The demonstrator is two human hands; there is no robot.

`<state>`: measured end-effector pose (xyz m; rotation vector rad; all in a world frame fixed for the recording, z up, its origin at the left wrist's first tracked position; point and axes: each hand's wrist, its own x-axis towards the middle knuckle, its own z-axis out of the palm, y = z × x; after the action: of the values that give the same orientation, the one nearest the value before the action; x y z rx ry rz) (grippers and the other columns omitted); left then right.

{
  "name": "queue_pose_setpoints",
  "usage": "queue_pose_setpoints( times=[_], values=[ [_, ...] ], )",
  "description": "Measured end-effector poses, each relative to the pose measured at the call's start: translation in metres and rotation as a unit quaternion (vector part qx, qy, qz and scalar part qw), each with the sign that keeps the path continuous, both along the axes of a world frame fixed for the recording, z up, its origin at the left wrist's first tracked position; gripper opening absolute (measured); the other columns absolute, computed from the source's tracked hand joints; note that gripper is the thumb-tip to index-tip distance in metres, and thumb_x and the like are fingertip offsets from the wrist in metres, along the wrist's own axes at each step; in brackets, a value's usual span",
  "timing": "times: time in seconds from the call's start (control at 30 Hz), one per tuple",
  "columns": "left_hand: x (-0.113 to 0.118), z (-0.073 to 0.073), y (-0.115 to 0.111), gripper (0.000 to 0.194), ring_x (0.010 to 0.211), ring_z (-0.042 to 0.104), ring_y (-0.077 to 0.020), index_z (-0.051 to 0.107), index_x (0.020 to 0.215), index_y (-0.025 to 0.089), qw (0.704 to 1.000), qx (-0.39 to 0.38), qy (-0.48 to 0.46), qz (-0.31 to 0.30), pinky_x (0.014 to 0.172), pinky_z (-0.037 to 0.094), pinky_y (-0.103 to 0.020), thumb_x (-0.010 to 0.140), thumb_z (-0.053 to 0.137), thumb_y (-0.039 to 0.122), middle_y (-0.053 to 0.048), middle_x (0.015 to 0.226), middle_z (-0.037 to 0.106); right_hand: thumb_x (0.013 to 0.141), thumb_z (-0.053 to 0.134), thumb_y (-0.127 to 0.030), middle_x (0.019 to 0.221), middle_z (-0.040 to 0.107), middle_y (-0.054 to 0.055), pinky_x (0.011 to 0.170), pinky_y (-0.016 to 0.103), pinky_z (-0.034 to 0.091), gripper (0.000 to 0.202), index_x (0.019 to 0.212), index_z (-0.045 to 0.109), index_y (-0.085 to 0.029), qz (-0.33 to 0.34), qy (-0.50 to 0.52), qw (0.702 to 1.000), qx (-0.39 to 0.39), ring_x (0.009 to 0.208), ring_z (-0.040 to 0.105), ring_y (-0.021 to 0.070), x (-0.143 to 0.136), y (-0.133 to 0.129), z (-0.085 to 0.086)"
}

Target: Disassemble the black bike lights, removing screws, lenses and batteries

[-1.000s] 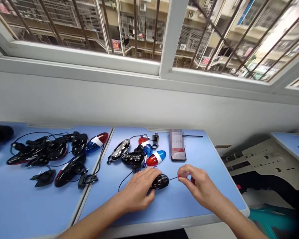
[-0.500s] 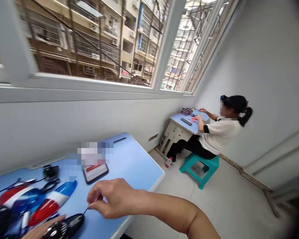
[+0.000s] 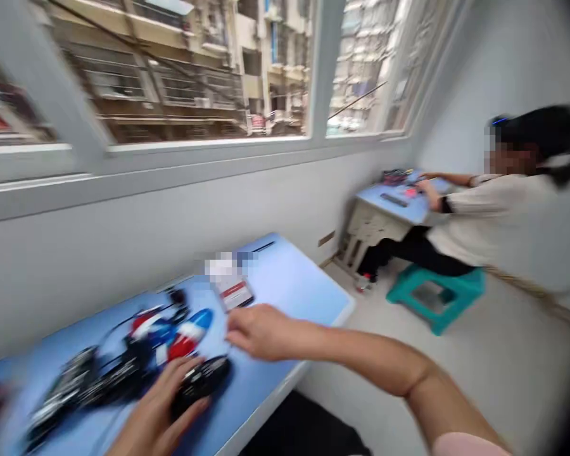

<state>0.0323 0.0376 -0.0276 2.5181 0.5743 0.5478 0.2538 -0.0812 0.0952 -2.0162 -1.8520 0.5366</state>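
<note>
My left hand [image 3: 159, 402] grips a glossy black oblong device [image 3: 204, 380] on the blue desk, thumb on the near side and fingers across the far side. Just beyond its tip, my right hand [image 3: 266, 332] is closed in a pinch. A thin dark wire-like piece reached from these fingertips to the device a moment ago; now blur nearly hides it. Left of the device, red, white and blue glossy shells [image 3: 187, 335] lie among black parts [image 3: 118, 377], too smeared to name.
A phone [image 3: 237, 294] lies beyond my right hand, near a dark pen-like stick [image 3: 263, 247]. The desk's right edge [image 3: 332, 316] drops to the floor. At a second desk [image 3: 394, 209], another person [image 3: 484, 215] sits on a green stool [image 3: 437, 294], hands over small items.
The view has swung left and blurred, so the desk and both hands appear farther right. More of my left hand and the black device shows. My right hand keeps its pinch.
</note>
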Motion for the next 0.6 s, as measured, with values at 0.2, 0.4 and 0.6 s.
queue_pose_setpoints(
  times=[0.2,0.4,0.6],
  values=[
    [0.008,0.043,-0.009,0.044,0.124,0.057,-0.0288,0.052,0.133,0.022,0.992,-0.093,0.080,-0.030,0.105,0.047,-0.043,0.091,0.060,0.033,-0.013,0.136,0.056,0.092,0.057,-0.013,0.085,0.072,0.003,0.072,0.028,0.046,0.012,0.089,0.067,-0.018,0.139,0.084,0.985,0.058,0.080,0.064,0.0179,0.028,0.017,0.006],
    [0.007,0.045,-0.010,0.044,0.124,0.057,-0.0287,0.052,0.133,0.023,0.991,-0.112,0.071,-0.033,0.105,0.047,-0.042,0.090,0.061,0.030,-0.012,0.136,0.056,0.090,0.058,-0.014,0.087,0.072,0.002,0.070,0.026,0.045,0.011,0.089,0.068,-0.019,0.163,0.073,0.984,-0.014,0.080,0.065,0.0170,0.032,0.023,0.026],
    [0.007,0.040,-0.011,0.046,0.126,0.056,-0.0298,0.052,0.134,0.025,0.991,-0.113,0.074,-0.022,0.104,0.047,-0.042,0.090,0.060,0.029,-0.011,0.139,0.054,0.102,0.040,-0.037,0.082,0.071,0.008,0.057,0.028,0.035,0.030,0.099,0.063,-0.017,0.057,-0.088,0.993,-0.047,0.068,0.062,0.0209,0.008,0.018,0.027]
  ],
)
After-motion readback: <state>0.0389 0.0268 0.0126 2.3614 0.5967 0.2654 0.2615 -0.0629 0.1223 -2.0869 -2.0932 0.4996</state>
